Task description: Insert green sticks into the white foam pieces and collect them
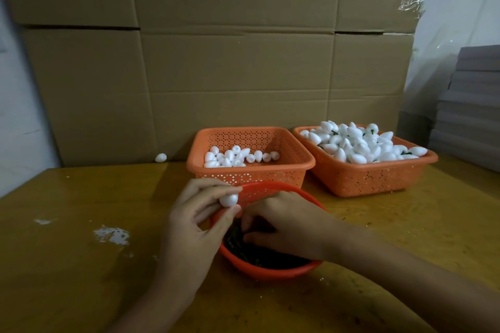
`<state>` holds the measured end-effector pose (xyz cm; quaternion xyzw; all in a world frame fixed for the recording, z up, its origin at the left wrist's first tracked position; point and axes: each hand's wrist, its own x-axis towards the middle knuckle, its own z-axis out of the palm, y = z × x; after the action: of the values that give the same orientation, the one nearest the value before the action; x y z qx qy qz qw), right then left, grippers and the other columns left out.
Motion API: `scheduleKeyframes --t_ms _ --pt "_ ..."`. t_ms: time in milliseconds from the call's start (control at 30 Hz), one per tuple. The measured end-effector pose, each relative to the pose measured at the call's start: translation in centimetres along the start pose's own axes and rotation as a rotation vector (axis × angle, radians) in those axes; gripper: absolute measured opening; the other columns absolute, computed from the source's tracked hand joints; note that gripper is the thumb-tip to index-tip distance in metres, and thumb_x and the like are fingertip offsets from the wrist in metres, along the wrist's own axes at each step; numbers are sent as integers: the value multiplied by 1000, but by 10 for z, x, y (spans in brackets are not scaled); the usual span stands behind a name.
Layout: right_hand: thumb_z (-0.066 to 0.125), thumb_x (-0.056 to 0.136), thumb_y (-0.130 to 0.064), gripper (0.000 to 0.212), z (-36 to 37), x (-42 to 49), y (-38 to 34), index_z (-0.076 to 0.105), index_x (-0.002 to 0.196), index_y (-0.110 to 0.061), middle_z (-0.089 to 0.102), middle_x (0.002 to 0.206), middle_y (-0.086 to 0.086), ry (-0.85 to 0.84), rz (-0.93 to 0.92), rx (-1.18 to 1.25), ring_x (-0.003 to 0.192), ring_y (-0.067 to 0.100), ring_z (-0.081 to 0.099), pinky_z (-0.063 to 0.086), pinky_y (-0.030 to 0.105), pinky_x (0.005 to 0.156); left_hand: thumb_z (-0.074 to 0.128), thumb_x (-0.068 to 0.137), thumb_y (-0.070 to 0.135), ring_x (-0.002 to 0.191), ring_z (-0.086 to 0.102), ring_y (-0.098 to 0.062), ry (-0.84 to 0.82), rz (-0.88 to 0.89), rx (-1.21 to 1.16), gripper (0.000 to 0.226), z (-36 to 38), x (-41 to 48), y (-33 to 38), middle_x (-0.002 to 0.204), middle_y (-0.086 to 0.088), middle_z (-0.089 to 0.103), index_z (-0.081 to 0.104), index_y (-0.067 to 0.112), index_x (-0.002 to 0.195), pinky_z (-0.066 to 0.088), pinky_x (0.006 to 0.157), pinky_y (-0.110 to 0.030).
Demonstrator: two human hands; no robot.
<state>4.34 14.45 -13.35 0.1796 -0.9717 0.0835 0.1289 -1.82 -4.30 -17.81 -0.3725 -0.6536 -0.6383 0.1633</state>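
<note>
Two hands: our left hand [198,222] pinches a white foam piece [229,200] at eleven o'clock of the red bowl [270,270]; our right hand [289,224] curls into green sticks [257,256], grip unclear.

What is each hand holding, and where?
The left hand pinches a white foam piece by its sides, between thumb and fingers. The right hand reaches among the green sticks in the bowl; any hold there cannot be told.

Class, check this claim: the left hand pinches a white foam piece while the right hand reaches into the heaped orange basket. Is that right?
No: the head view shows the right hand reaching into the round red bowl of green sticks instead. The left hand does pinch a white foam piece.
</note>
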Motion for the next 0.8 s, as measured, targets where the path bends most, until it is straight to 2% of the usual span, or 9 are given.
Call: scheduleKeyframes --t_ms 133,167,300,400,533,633,700,800 --pt "78 87 -18 21 -2 -1 2 73 103 -32 70 111 -19 49 32 34 103 -2 60 44 10 83 80 83 1 118 69 -16 -3 18 5 38 0 0 1 117 7 70 79 25 111 58 94 -20" --pt "78 86 -16 23 -2 -1 2 74 102 -32 71 109 -19 60 42 38 102 -2 62 46 11 83 80 82 -2 117 69 -16 -2 19 8 39 0 0 1 116 7 71 80 25 111 58 94 -21" --pt "79 83 -18 24 -3 -2 1 75 99 -36 71 108 -20 77 82 49 101 0 63 55 29 86 82 80 -6 112 72 -13 11 13 -23 44 1 0 5 114 11 72 78 27 110 58 91 -20" --pt "82 81 -27 20 -1 -2 4 73 97 -37 69 106 -22 80 96 43 100 -1 61 54 29 85 84 78 -4 110 72 -15 23 34 -9 43 1 1 6 111 11 72 77 29 106 59 87 -20" --pt "88 75 -40 23 1 -1 6 68 87 -34 55 83 -32 123 106 38 88 -7 54 43 11 71 86 76 1 107 71 -20 32 40 30 36 1 3 6 106 10 71 79 26 101 59 80 -23" --pt "88 74 -43 26 1 -1 6 66 81 -33 53 76 -31 131 103 44 82 -10 53 38 8 65 87 76 5 106 71 -20 25 28 36 33 0 1 6 106 10 71 79 25 101 60 80 -24" --pt "88 75 -43 26 1 -1 6 64 82 -34 54 78 -30 111 98 55 83 -11 53 38 8 67 86 75 15 104 72 -18 26 17 30 29 0 1 6 106 10 70 78 25 102 60 81 -23" --pt "86 79 -40 22 0 -2 4 66 86 -34 64 96 -22 61 96 61 95 -1 58 44 15 76 82 75 26 104 71 -18 24 -6 19 36 0 1 8 106 12 69 75 33 110 60 82 -23"
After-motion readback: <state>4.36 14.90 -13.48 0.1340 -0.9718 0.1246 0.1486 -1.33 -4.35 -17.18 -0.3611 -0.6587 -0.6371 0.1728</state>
